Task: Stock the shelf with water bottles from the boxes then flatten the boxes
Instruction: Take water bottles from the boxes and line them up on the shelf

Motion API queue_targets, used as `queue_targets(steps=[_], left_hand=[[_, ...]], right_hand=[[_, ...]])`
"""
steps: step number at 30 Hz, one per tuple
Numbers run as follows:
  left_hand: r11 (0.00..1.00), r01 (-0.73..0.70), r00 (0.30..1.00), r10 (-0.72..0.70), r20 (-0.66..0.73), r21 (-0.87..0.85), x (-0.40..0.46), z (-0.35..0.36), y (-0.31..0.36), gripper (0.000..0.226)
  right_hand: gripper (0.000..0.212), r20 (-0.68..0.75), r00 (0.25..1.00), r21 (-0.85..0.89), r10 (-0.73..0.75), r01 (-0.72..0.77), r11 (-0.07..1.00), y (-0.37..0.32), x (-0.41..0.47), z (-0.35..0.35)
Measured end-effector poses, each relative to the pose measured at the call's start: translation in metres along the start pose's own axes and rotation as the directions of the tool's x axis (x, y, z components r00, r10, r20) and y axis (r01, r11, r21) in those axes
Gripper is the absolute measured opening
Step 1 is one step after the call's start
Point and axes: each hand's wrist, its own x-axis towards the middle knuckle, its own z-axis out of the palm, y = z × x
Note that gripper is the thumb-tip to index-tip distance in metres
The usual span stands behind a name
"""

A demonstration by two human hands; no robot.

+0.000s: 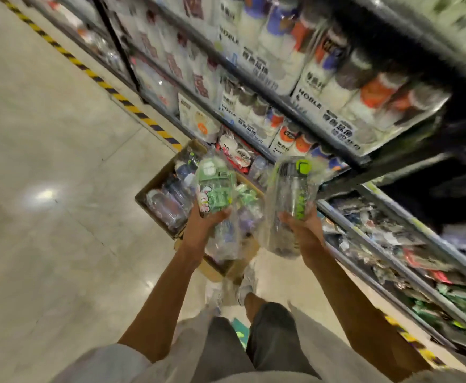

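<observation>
Shop aisle; hands gripping bottles.

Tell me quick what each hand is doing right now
Left hand: holding a wrapped green bottle by its base.
Right hand: holding a wrapped clear bottle with a green cap.

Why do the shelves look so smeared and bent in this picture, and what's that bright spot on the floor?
Head view: motion blur smears the shelves, worst at the upper right; the wide lens bends and tilts them. The bright patch on the floor is glare from a light. The bottles in the left hand and right hand are sharper.
</observation>
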Motion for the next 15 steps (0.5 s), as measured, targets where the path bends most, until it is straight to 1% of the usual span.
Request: queue_targets(steps=[3, 4, 6, 8, 9, 10, 12, 13, 14, 15], left_hand=[[0.997, -0.051, 0.997, 0.048, 0.067, 0.050, -0.020, 0.024, 0.041, 0.068], [0.996, -0.060, 0.995, 0.054, 0.088, 0.066, -0.027, 0.033, 0.052, 0.069], [0.989, -0.076, 0.989, 0.059, 0.132, 0.124, -0.044, 0.053, 0.072, 0.065], [0.982, -0.096, 0.983, 0.067, 0.173, 0.165, -0.061, 0.073, 0.085, 0.052], [0.980, -0.105, 0.979, 0.072, 0.192, 0.167, -0.069, 0.084, 0.090, 0.050], [0.980, -0.121, 0.971, 0.084, 0.226, 0.158, -0.078, 0.096, 0.094, 0.053], [0.983, -0.138, 0.952, 0.098, 0.288, 0.120, -0.097, 0.123, 0.104, 0.064], [0.981, -0.159, 0.945, 0.118, 0.306, 0.113, -0.109, 0.136, 0.109, 0.072], [0.978, -0.170, 0.935, 0.121, 0.334, 0.123, -0.119, 0.147, 0.111, 0.081], [0.976, -0.162, 0.923, 0.099, 0.371, 0.143, -0.130, 0.159, 0.112, 0.088]], right_hand=[[0.053, -0.069, 0.991, 0.105, -0.118, 0.125, 0.987, -0.027, -0.046, -0.029], [0.053, -0.084, 0.985, 0.153, -0.147, 0.159, 0.975, -0.032, -0.060, -0.038], [0.067, -0.122, 0.979, 0.242, -0.165, 0.190, 0.951, -0.044, -0.089, -0.056], [0.067, -0.195, 0.970, 0.319, -0.145, 0.202, 0.926, -0.050, -0.116, -0.075], [0.067, -0.242, 0.962, 0.347, -0.125, 0.206, 0.915, -0.049, -0.130, -0.085], [0.075, -0.275, 0.954, 0.374, -0.116, 0.217, 0.902, -0.047, -0.142, -0.095], [0.107, -0.319, 0.939, 0.410, -0.130, 0.260, 0.874, -0.042, -0.162, -0.115], [0.115, -0.330, 0.935, 0.430, -0.132, 0.274, 0.860, -0.042, -0.173, -0.125], [0.111, -0.348, 0.927, 0.447, -0.140, 0.295, 0.844, -0.041, -0.182, -0.136], [0.095, -0.379, 0.912, 0.450, -0.160, 0.332, 0.829, -0.041, -0.191, -0.146]])
